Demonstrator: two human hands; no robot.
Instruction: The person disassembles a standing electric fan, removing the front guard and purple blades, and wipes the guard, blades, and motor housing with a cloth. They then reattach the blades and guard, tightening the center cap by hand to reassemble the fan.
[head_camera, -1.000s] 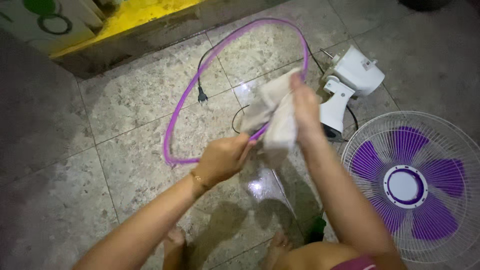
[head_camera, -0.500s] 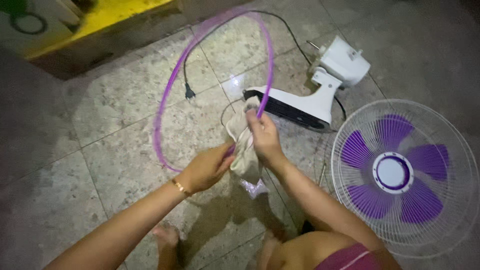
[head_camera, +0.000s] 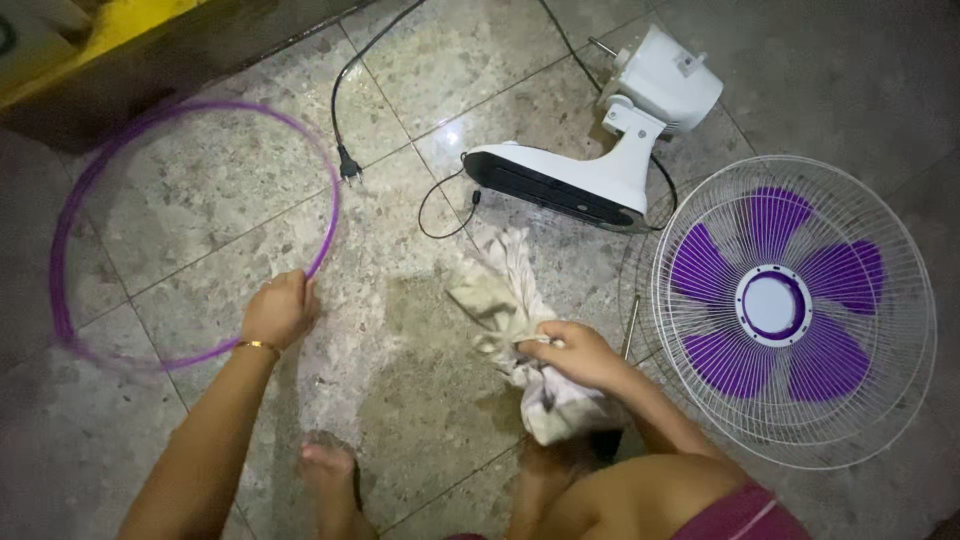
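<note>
L hand pinches thin purple ring, prob light, bendy; R hand fists soft limp rag.

Home floor: speckled stone tiles, bare foot, dismantled household fan.

Both arms are bare from the elbow down, with no sleeves on either forearm. The left hand carries a thin gold-coloured bangle round the wrist, a plain narrow band with no charm or stone to be seen. The right hand wears no ring, watch or band that shows. At the bottom of the view a piece of dark pink fabric clothing covers the lap, crossed by one thin pale stripe running diagonally. The bare foot below the left forearm wears no shoe or sock, and a bare knee shows beside it.
</note>
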